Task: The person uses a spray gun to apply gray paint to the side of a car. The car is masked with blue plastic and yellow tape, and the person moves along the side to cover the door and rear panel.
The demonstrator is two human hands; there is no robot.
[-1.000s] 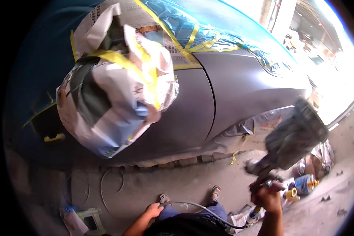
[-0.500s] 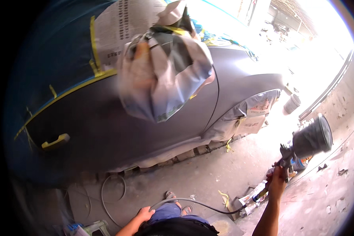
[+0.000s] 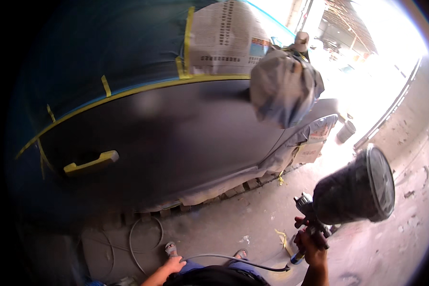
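Note:
My right hand [image 3: 312, 245] is wrapped round the handle of a spray gun [image 3: 314, 217] at the lower right. A large dark paint cup [image 3: 350, 188] sits on the gun, tilted over to the right. From the base of the handle a grey air hose [image 3: 224, 256] runs left across my body. My left hand [image 3: 175, 263] closes round that hose near my thigh. In front stands a car door [image 3: 186, 128] with a dull grey coat, and its handle [image 3: 91, 162] is taped over in yellow. The gun is apart from the door.
A paper-wrapped side mirror [image 3: 283, 88] sticks out from the door. Newspaper [image 3: 219, 43], blue sheeting [image 3: 105, 43] and yellow tape cover the windows. Hose loops [image 3: 148, 233] lie on the floor. A bucket [image 3: 346, 131] stands beyond the wrapped wheel; a wall [image 3: 410, 124] rises at the right.
My view has shifted along the car, so the mirror appears farther right and smaller. The spray gun has come lower and nearer to me. Both hands keep their grip, and my feet stand wider apart.

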